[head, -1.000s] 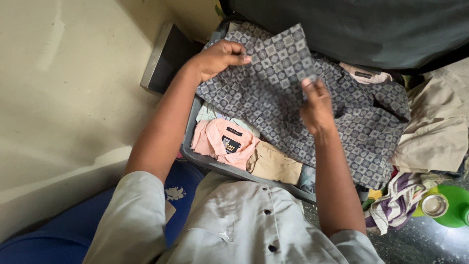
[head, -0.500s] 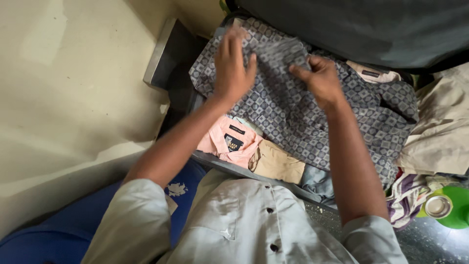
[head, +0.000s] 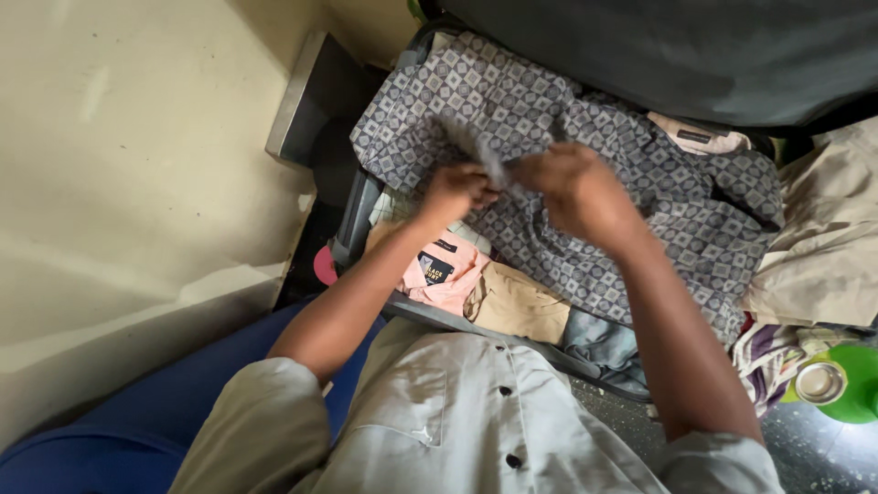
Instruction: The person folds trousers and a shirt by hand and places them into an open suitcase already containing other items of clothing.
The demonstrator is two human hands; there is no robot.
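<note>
Head view, looking straight down. Grey patterned shirt (head: 512, 119) with a small square print lies spread across the top of an open suitcase (head: 357, 215), covering most of the clothes packed in it. Both hands meet over the middle of the shirt and pinch up a fold of its cloth between them; the fold is motion-blurred.

Left hand (head: 457, 192): fingers curled closed on the cloth, forearm coming up from lower left, elbow bent, bare below a rolled pale grey sleeve. Right hand (head: 572, 183): back of hand toward the camera, fingers bent down and closed on the same fold, touching or nearly touching the left hand. Right forearm runs down to the lower right.

Below the shirt's near edge, inside the suitcase: folded pink shirt (head: 444, 274) with a dark collar label, a tan garment (head: 517, 306) just beside it, a blue-grey garment (head: 599, 343) further right. A cream collar (head: 700, 139) shows at the far edge of the patterned shirt.

Right of the suitcase: beige cloth (head: 823, 247) heaped, a striped cloth (head: 768, 361) under it, and a green round container (head: 846, 384) with a metal lid on the dark floor. Dark grey suitcase lid (head: 695, 55) stands open along the top. Cream wall (head: 137, 155) fills the left side.
</note>
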